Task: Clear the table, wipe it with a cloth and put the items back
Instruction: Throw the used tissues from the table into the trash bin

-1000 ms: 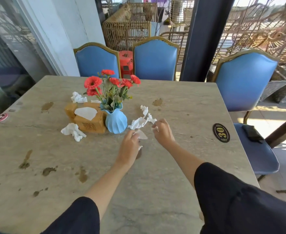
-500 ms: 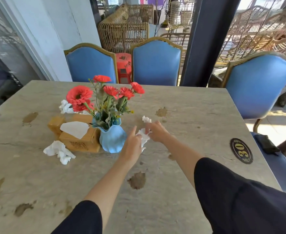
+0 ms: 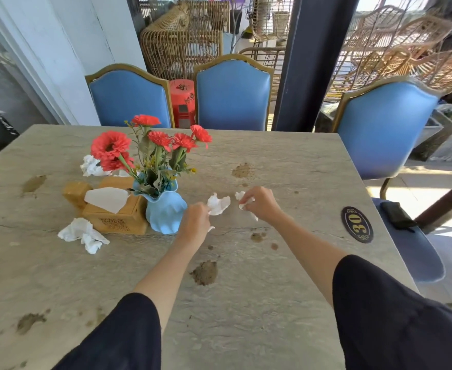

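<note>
The worktop [image 3: 246, 329] is only starting to be cleared. From the left, two crumpled tissues [image 3: 82, 233] lie by the tissue box [image 3: 113, 212], one in front and one behind, with the vase [image 3: 165, 213] beside it, all untouched. The left hand [image 3: 194, 222] pinches a wad [image 3: 218, 204]; the right hand [image 3: 259, 204] is clenched on another scrap [image 3: 243, 200]. Brown stains [image 3: 205, 272] remain, so wiping and putting back are still ahead, and no cloth is in sight. At far right a plaque [image 3: 357, 224] reads "30".

3 blue chairs [image 3: 233, 94], red stool [image 3: 183, 101]
</note>
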